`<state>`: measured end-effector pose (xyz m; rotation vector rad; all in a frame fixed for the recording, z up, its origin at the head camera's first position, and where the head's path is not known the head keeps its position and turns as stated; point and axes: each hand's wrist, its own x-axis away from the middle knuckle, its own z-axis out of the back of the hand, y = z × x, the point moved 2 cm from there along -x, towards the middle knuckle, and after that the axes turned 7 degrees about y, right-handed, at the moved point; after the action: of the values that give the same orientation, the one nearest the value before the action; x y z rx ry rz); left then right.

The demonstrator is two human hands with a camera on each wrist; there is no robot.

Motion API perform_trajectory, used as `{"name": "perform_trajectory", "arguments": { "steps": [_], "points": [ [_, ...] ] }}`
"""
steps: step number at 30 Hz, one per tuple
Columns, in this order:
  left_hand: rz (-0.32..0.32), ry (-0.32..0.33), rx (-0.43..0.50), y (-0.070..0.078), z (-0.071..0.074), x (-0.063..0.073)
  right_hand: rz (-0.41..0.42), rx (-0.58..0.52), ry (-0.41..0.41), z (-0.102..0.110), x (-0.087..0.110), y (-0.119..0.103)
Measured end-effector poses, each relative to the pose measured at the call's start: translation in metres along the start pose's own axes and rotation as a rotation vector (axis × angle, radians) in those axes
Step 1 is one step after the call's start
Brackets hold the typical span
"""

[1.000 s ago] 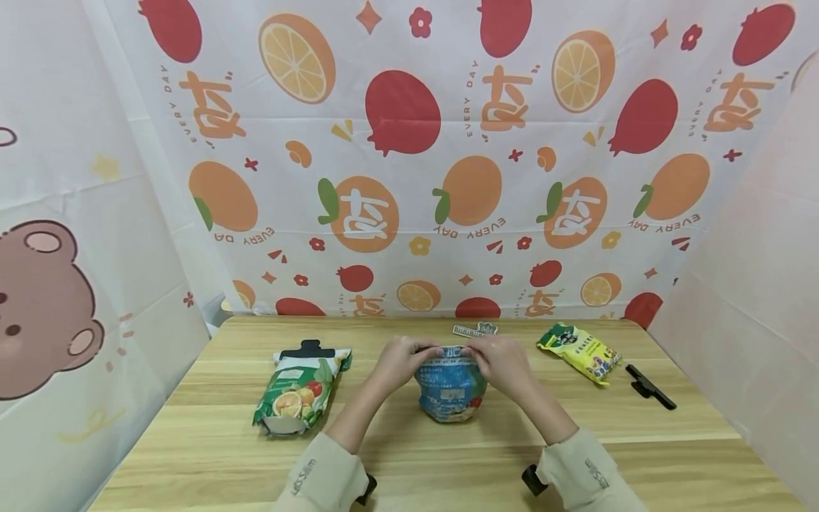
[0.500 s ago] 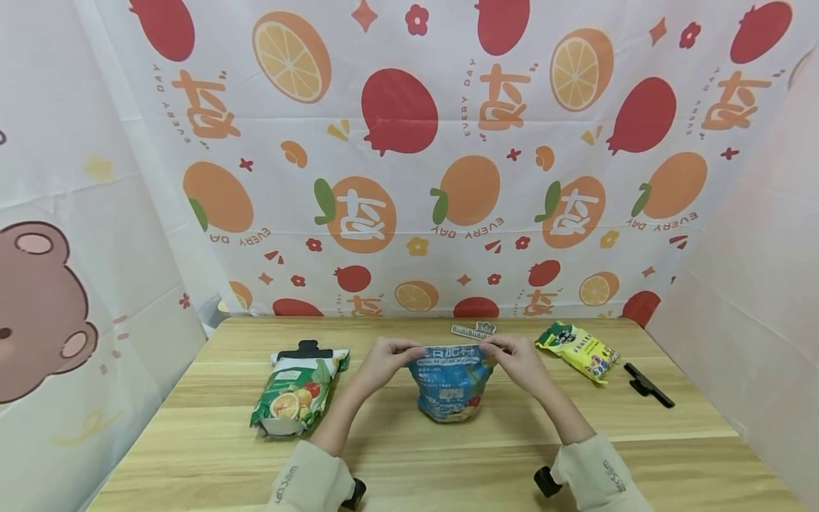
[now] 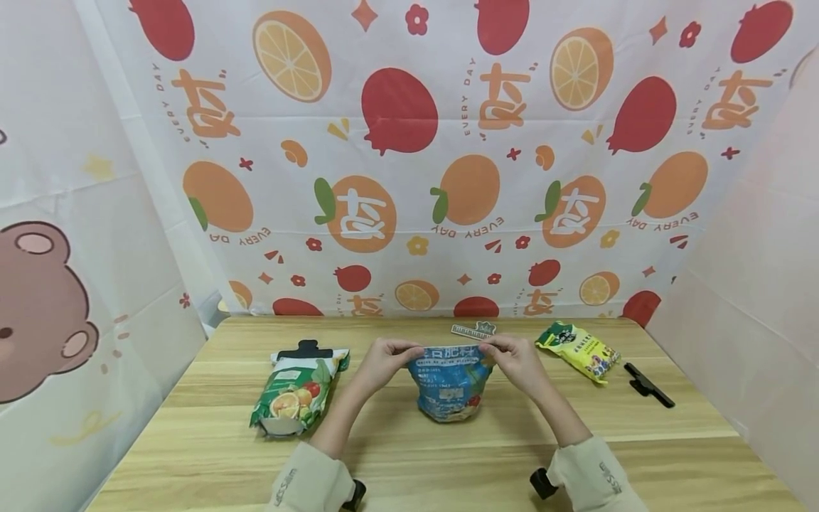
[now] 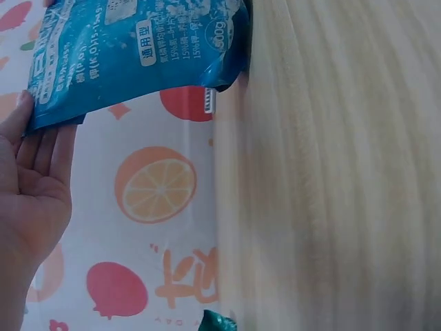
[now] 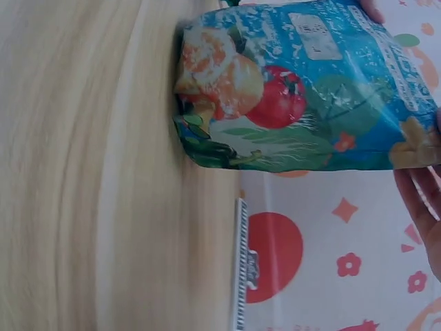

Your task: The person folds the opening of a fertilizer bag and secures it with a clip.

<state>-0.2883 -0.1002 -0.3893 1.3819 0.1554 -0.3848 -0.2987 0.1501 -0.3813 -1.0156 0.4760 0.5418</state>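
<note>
Left hand (image 3: 380,366) pinched the blue bag (image 3: 451,387) at its top left corner, thumb in front, fingers behind. Right hand (image 3: 518,363) had the top right corner, same narrow pinch. Top edge ran nearly straight between them. Bag stood upright on the table (image 3: 409,462), green bag (image 3: 297,395) to its left, yellow packet (image 3: 582,350) back right.

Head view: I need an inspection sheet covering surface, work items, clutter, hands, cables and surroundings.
Surface: wood-grain table.
Job's things: blue bag, upright on the table.
Clutter: green bag with black clip across its top, left; yellow bag and loose clip, right; ruler-like strip near the back edge.
Hands: left hand and right hand each pinch a top corner of the blue bag.
Cables: nothing seen.
Surroundings: fruit-print cloth behind, bear-print cloth at left.
</note>
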Motion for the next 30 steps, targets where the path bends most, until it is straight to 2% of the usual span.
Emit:
{"name": "perform_trajectory", "arguments": {
  "steps": [3, 7, 10, 12, 14, 17, 20, 26, 30],
  "points": [
    [-0.057, 0.011, -0.080, -0.001, -0.001, 0.000, 0.127, 0.095, 0.011, 0.001, 0.000, -0.003],
    [-0.185, 0.017, -0.228, 0.010, -0.006, 0.000, 0.362, 0.294, 0.033, -0.003, -0.002, -0.015],
    [-0.275, 0.017, -0.351, 0.018, -0.013, -0.001, 0.474, 0.394, 0.029, -0.009, -0.004, -0.027],
    [-0.319, 0.019, -0.415, 0.022, -0.018, -0.003, 0.488, 0.414, 0.016, -0.015, -0.004, -0.034],
    [-0.336, 0.022, -0.450, 0.024, -0.022, -0.004, 0.462, 0.416, -0.002, -0.021, -0.004, -0.040],
    [-0.337, 0.037, -0.453, 0.024, -0.027, -0.005, 0.406, 0.421, 0.003, -0.028, -0.002, -0.044],
    [-0.364, 0.064, -0.447, 0.022, -0.029, -0.005, 0.388, 0.424, 0.044, -0.032, 0.000, -0.046],
    [-0.532, 0.139, -0.433, 0.020, -0.031, -0.004, 0.452, 0.425, 0.143, -0.036, 0.001, -0.045],
    [-0.596, 0.161, -0.428, 0.019, -0.031, -0.004, 0.484, 0.439, 0.163, -0.037, 0.001, -0.044]
  ]
}}
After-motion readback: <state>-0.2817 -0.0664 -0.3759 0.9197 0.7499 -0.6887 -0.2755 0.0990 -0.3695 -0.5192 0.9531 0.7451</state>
